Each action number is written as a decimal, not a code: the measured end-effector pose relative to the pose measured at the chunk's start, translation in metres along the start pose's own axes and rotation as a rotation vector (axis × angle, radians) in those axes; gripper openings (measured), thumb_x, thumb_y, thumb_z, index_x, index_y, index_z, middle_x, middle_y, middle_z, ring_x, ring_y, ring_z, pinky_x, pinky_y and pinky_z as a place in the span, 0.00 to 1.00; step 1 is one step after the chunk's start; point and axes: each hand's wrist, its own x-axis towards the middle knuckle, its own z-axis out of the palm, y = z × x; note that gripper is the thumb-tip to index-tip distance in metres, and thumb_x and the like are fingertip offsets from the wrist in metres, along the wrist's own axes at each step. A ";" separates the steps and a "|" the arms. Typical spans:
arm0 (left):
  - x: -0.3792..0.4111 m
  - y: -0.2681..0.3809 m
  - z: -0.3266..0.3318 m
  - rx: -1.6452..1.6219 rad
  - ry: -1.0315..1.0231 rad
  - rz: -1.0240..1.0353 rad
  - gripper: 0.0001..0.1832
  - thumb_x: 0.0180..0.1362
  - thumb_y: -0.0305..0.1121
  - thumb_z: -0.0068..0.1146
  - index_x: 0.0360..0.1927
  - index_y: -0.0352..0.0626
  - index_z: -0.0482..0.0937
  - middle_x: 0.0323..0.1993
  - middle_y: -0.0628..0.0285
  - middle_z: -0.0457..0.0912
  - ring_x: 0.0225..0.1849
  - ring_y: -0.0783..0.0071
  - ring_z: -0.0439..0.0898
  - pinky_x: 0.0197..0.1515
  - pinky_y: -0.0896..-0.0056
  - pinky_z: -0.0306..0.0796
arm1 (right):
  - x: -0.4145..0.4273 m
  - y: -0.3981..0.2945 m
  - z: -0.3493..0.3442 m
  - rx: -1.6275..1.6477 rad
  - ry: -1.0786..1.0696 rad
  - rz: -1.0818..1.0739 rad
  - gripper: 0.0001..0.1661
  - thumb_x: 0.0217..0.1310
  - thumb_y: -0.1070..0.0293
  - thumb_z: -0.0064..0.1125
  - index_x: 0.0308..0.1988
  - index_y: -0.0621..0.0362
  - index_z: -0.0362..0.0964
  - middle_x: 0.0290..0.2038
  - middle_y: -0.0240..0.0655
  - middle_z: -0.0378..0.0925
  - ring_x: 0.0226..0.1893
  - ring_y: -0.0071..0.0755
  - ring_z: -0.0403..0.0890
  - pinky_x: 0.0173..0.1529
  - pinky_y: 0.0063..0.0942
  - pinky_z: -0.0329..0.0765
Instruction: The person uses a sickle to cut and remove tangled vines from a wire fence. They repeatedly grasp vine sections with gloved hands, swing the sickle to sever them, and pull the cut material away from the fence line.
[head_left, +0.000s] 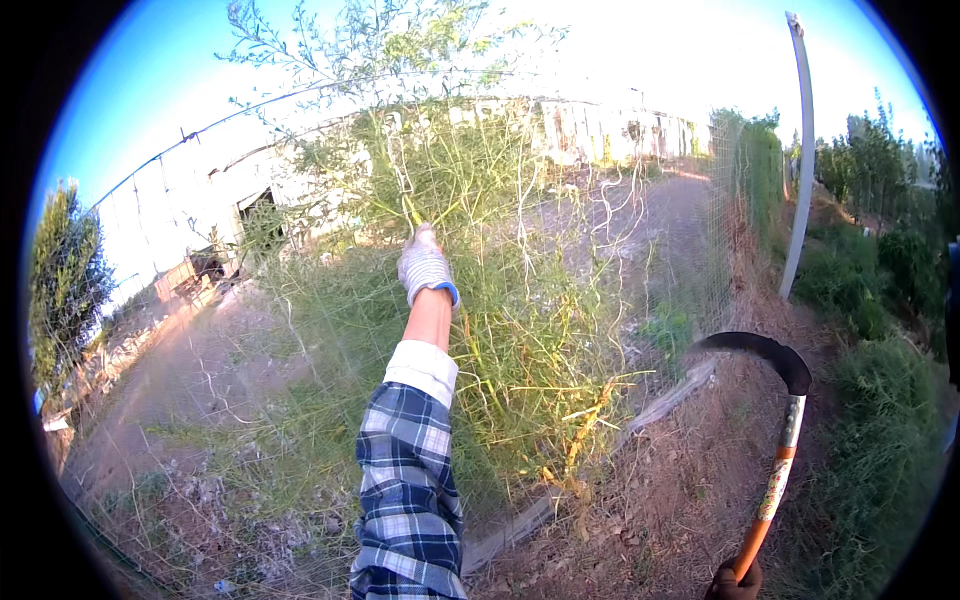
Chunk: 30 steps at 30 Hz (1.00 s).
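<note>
My left hand (427, 262), in a whitish knit glove with a blue cuff edge, reaches up and forward. It is closed around a green stem (412, 210) of a tall, feathery-leaved bush (480, 330). At the lower right, my right hand (736, 581) is only partly in view and looks dark. It grips the orange handle (757, 525) of a sickle, which stands upright. The curved dark blade (776, 356) arches to the left, apart from the bush. Low down, cut yellowish stubs (589, 427) show at the base of the bush.
A wire mesh fence (720, 210) with a top wire (247, 112) runs along the bush. A pale post (804, 165) leans at the right. A concrete-like curb (667, 401) follows the ground beside dry litter (652, 517). Dense green plants (877, 450) grow at the right.
</note>
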 end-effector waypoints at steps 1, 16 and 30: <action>-0.014 0.002 -0.004 -0.054 -0.035 -0.017 0.13 0.54 0.40 0.51 0.38 0.43 0.75 0.15 0.66 0.70 0.13 0.78 0.66 0.16 0.74 0.59 | 0.002 0.003 -0.002 -0.015 0.005 -0.003 0.10 0.55 0.70 0.53 0.38 0.57 0.64 0.19 0.28 0.66 0.13 0.21 0.66 0.15 0.19 0.65; -0.063 0.001 -0.045 -0.701 -0.909 -0.184 0.14 0.64 0.36 0.37 0.51 0.51 0.67 0.13 0.74 0.63 0.07 0.84 0.51 0.11 0.79 0.48 | 0.036 0.034 0.019 0.120 -0.245 0.204 0.24 0.60 0.43 0.39 0.37 0.53 0.63 0.15 0.20 0.59 0.10 0.14 0.56 0.13 0.15 0.54; -0.144 -0.022 -0.046 -0.709 -0.731 -0.045 0.11 0.62 0.36 0.39 0.23 0.48 0.63 0.14 0.71 0.59 0.10 0.82 0.52 0.12 0.79 0.47 | 0.035 -0.004 0.062 0.008 -0.091 -0.028 0.10 0.48 0.70 0.53 0.32 0.61 0.63 0.12 0.30 0.64 0.07 0.25 0.67 0.10 0.21 0.64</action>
